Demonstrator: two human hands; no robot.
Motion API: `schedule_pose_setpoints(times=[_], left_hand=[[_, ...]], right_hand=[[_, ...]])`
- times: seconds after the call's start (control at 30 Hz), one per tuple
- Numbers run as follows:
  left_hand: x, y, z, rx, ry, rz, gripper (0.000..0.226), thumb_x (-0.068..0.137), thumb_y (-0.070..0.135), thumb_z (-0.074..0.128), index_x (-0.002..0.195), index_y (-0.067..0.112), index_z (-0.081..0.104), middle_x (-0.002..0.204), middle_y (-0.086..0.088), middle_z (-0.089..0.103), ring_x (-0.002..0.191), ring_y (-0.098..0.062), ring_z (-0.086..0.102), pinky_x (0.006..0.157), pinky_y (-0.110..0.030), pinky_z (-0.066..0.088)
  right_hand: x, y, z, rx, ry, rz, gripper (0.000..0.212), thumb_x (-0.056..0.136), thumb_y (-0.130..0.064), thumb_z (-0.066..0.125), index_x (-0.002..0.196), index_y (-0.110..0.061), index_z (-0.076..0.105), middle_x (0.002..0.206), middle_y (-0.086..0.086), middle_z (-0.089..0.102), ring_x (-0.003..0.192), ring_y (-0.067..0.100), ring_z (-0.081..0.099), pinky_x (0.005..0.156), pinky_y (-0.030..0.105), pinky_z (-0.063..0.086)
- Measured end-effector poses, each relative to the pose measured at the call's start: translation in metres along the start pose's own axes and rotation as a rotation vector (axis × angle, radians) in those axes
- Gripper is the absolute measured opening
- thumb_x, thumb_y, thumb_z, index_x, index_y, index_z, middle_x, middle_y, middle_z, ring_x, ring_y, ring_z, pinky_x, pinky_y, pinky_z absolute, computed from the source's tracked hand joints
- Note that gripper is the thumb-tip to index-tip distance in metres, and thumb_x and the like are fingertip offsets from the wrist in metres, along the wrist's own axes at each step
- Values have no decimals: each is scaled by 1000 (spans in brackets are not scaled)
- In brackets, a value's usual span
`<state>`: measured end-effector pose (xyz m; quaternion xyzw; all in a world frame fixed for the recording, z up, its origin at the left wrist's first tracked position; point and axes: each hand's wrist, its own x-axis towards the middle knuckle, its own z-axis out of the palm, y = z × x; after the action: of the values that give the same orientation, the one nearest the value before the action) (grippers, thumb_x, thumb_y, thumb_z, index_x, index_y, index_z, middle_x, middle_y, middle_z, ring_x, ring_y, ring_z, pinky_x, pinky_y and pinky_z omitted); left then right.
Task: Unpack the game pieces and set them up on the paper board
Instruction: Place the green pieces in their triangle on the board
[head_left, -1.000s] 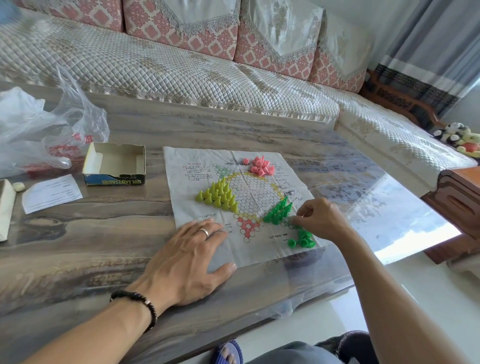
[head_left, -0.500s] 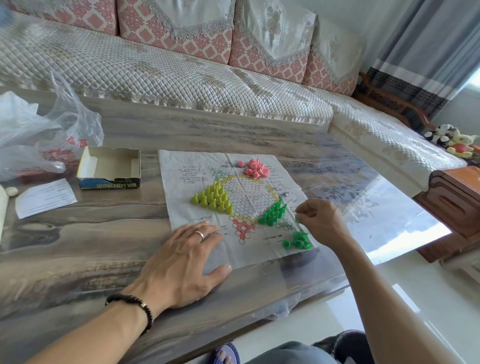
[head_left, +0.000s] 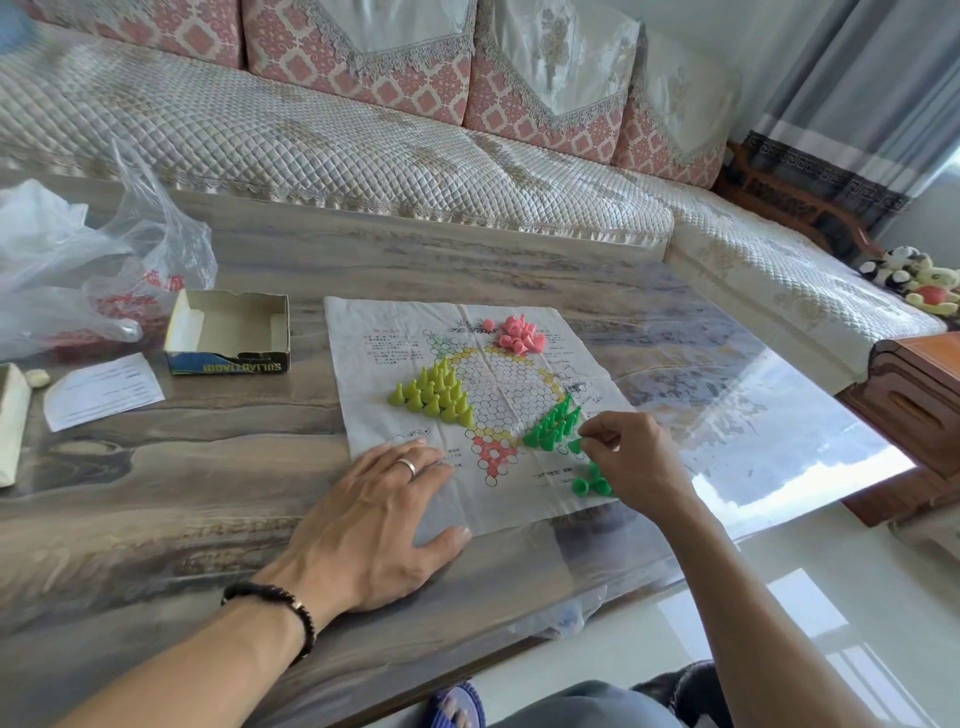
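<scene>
The paper board (head_left: 519, 322) lies flat on the table, printed with a hexagon grid. Several yellow-green cone pieces (head_left: 434, 397) stand in a triangle on its left side. Pink pieces (head_left: 519, 335) lie in a loose heap at its far edge. Dark green pieces (head_left: 553, 426) stand in a triangle on the right. A few loose green pieces (head_left: 589, 483) lie at the near right corner. My right hand (head_left: 631, 457) pinches one green piece (head_left: 575, 445) just beside the green triangle. My left hand (head_left: 374, 519) presses flat on the board's near left corner.
An open cardboard box (head_left: 228, 332) sits left of the board, with a crumpled plastic bag (head_left: 93, 270) behind it and a paper slip (head_left: 101, 389) nearby. A quilted sofa (head_left: 311, 145) runs along the far side. A wooden side table (head_left: 919, 405) stands at the right.
My right hand took a green piece from the loose pile and carried it toward the standing green triangle. My left hand stayed pressed on the paper.
</scene>
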<state>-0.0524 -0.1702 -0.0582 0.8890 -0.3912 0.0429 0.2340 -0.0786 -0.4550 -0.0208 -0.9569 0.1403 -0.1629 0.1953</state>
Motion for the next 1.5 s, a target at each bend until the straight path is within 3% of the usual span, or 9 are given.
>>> schedule_pose_setpoints(times=[0.13, 0.33, 0.7, 0.8, 1.0, 1.13, 1.27, 1.5], left_hand=[[0, 0, 0, 2, -3, 5, 74, 84, 69, 31, 142, 25, 40, 152, 7, 33, 142, -9, 20, 117, -27, 8], [0, 0, 1, 5, -2, 5, 73, 84, 69, 32, 142, 24, 40, 152, 7, 34, 142, -9, 21, 116, -26, 6], [0, -1, 1, -2, -12, -4, 72, 84, 69, 31, 141, 25, 41, 151, 8, 34, 142, -9, 21, 118, -28, 9], [0, -1, 1, 7, -21, -4, 73, 84, 69, 30, 142, 26, 39, 152, 8, 32, 143, -9, 18, 119, -29, 9], [0, -1, 1, 8, -26, -3, 74, 84, 69, 30, 141, 24, 40, 151, 7, 34, 142, -10, 20, 119, -31, 12], [0, -1, 1, 9, -25, -1, 73, 84, 69, 31, 141, 25, 40, 152, 7, 33, 143, -10, 20, 119, -31, 11], [-1, -1, 1, 11, -26, -3, 72, 84, 68, 31, 141, 25, 40, 152, 7, 33, 143, -10, 20, 119, -30, 10], [1, -1, 1, 25, -25, -8, 74, 82, 69, 28, 141, 26, 41, 151, 8, 33, 142, -8, 19, 118, -30, 12]], right_hand=[[0, -4, 4, -28, -15, -38, 14, 79, -9, 69, 90, -15, 76, 82, -3, 74, 75, 10, 66, 79, 33, 57], [0, -9, 6, -48, -28, -52, 15, 80, -10, 69, 92, -14, 76, 83, -1, 74, 74, 13, 66, 76, 36, 58], [-7, -10, -10, -1, 9, -46, 17, 82, -12, 69, 97, -13, 75, 78, -9, 68, 73, 4, 62, 76, 23, 52], [-14, -8, -18, -37, -13, -135, 16, 82, -10, 68, 95, -16, 76, 79, -15, 64, 75, -3, 58, 69, 11, 45], [-21, -5, -22, -236, -206, -259, 15, 86, -25, 67, 99, -29, 74, 90, -19, 62, 90, 3, 49, 89, 39, 44], [-18, -12, -22, -299, -219, -282, 14, 87, -31, 67, 99, -30, 74, 98, -16, 67, 98, 6, 52, 93, 39, 40], [-18, -9, -19, -253, -233, -260, 12, 88, -36, 65, 95, -31, 73, 90, -18, 64, 91, 5, 52, 89, 39, 43], [-22, 4, -21, -179, -192, -208, 21, 84, -26, 67, 104, -29, 73, 97, -16, 62, 95, 9, 50, 88, 46, 44]])
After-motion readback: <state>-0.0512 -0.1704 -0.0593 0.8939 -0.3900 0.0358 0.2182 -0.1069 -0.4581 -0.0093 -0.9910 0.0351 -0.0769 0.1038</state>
